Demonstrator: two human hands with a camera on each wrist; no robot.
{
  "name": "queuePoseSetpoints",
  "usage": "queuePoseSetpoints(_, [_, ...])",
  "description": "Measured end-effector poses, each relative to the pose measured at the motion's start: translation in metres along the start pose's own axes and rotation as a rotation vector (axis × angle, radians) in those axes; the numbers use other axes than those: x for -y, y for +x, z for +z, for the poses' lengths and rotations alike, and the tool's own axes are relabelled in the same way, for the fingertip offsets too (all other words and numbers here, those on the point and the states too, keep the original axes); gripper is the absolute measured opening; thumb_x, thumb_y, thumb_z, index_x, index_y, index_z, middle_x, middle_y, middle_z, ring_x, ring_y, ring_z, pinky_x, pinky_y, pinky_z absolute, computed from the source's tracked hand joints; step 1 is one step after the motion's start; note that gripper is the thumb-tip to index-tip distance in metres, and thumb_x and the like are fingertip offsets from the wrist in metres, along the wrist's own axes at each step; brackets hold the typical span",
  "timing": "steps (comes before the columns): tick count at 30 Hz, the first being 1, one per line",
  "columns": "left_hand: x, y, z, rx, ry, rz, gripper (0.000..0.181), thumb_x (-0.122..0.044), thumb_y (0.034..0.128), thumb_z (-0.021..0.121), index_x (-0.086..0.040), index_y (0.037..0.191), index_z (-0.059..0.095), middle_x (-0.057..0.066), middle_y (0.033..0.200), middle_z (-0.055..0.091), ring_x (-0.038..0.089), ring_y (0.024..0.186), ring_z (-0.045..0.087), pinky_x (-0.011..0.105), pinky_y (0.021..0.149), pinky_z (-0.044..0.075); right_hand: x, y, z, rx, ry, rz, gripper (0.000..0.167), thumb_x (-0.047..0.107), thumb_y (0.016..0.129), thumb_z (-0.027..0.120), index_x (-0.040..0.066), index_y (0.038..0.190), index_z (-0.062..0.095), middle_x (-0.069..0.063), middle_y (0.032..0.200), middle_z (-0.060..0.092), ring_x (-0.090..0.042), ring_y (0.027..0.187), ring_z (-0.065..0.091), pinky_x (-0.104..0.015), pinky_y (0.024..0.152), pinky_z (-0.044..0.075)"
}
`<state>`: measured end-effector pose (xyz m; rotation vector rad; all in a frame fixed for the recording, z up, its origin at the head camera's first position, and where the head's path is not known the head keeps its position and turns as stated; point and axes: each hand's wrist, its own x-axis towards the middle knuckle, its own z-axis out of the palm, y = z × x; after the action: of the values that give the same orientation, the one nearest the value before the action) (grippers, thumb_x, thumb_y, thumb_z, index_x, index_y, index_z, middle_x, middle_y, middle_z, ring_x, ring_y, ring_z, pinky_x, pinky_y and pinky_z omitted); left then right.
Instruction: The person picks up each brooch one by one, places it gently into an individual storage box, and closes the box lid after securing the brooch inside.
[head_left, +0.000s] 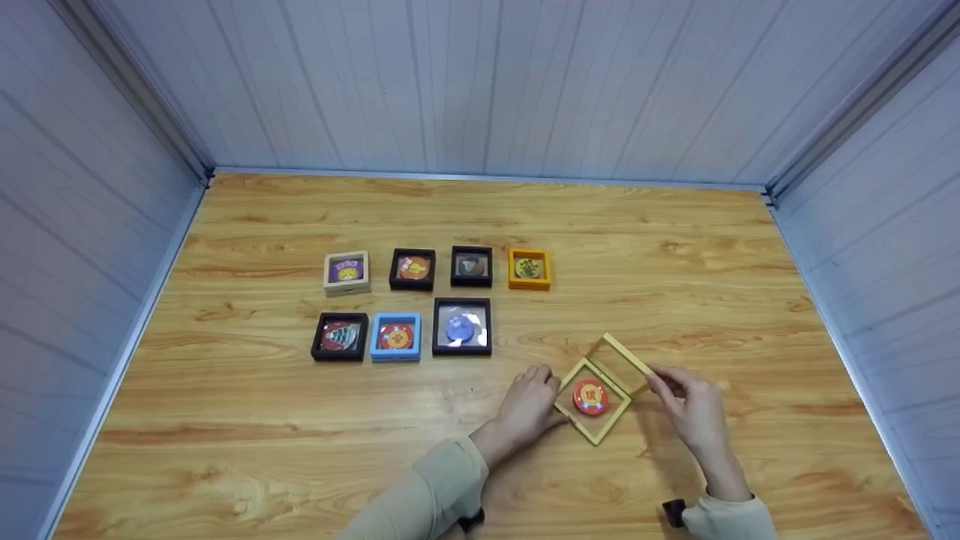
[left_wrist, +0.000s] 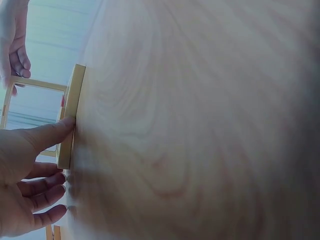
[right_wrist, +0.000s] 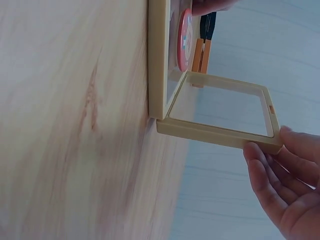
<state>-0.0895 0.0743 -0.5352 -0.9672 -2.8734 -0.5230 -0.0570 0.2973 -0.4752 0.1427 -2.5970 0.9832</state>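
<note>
A pale yellow square display case [head_left: 613, 427] with clear film windows stands unfolded on the table at the lower right. On the film of its lower half lies a round red badge [head_left: 591, 397] with gold and blue marks. My left hand [head_left: 529, 405] holds the lower half at its left corner, the thumb [left_wrist: 57, 132] against its side wall in the left wrist view. The hinged lid [right_wrist: 215, 134] stands raised and tilted in the right wrist view. With thumb and fingertips, my right hand [head_left: 697, 412] pinches the lid's outer corner.
Closed display cases stand in two rows to the left: cream [head_left: 347, 289], several black ones such as the large one [head_left: 462, 350], orange [head_left: 529, 283] and light blue [head_left: 396, 357], each showing a round badge. White panel walls [head_left: 450, 90] border the wood-patterned table [head_left: 262, 420].
</note>
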Motion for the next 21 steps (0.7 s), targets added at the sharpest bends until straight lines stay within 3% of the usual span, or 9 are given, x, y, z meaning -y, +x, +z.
queuePoseSetpoints(5, [0.002,0.0,-0.001,0.004,-0.014,0.0,0.044,-0.044,0.0665,0.071,-0.008,0.088,0.061,0.002,0.086,0.048,0.016,0.081,0.046,0.026,0.062,0.036,0.005,-0.005,0.001,0.02,0.002,-0.004,0.011,0.001,0.076,0.066,-0.002,0.086,0.068,-0.004,0.072,0.065,-0.012,0.06,0.059,-0.009,0.056,0.043])
queuePoseSetpoints(13, [0.008,0.001,-0.002,0.017,-0.073,-0.001,0.04,-0.042,0.0674,0.07,-0.009,0.088,0.063,0.001,0.084,0.049,0.015,0.08,0.047,0.026,0.064,0.036,0.015,-0.015,0.008,0.089,0.017,-0.009,0.009,-0.001,0.071,0.071,0.001,0.079,0.067,0.001,0.073,0.062,-0.008,0.061,0.057,-0.024,0.055,0.049])
queuePoseSetpoints(21, [0.011,0.003,-0.001,0.033,-0.092,-0.012,0.035,-0.038,0.0688,0.071,-0.01,0.088,0.065,-0.002,0.081,0.05,0.014,0.078,0.049,0.026,0.063,0.037,0.025,-0.023,0.016,0.2,0.001,0.007,0.012,0.001,0.067,0.074,0.004,0.075,0.065,0.002,0.073,0.056,-0.007,0.06,0.053,-0.022,0.054,0.047])
